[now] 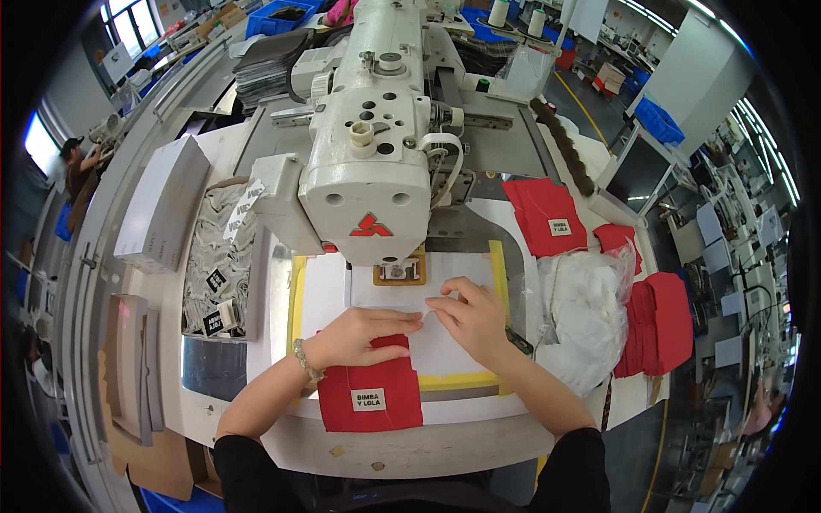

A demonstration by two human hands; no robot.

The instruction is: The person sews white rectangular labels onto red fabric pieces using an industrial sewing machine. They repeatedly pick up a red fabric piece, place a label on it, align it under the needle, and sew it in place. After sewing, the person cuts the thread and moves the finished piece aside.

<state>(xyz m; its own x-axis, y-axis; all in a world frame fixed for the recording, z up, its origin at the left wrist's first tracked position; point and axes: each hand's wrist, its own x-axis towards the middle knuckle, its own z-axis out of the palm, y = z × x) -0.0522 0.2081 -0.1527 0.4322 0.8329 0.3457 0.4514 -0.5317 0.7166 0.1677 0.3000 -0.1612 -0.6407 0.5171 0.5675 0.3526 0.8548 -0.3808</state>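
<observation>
My left hand (363,335), a beaded bracelet at its wrist, lies over the upper part of a red fabric piece (342,417), fingers stretched out and thumb apart. A white label (369,399) with dark lettering sits on that fabric, and a loose thread trails beside it. My right hand (469,318) is pinched close to the left fingertips, over the white work plate (462,350) edged with yellow tape. Something small and whitish shows at the right fingertips, too small to name. Just beyond both hands is the brass-coloured clamp (400,272) under the white sewing machine head (368,188).
At left stand a tray of loose labels (218,274) and a long white box (162,205). To the right lie a labelled red piece (547,218), a white plastic bag (581,316) and a stack of red fabric (658,329). A screen (637,171) stands beyond.
</observation>
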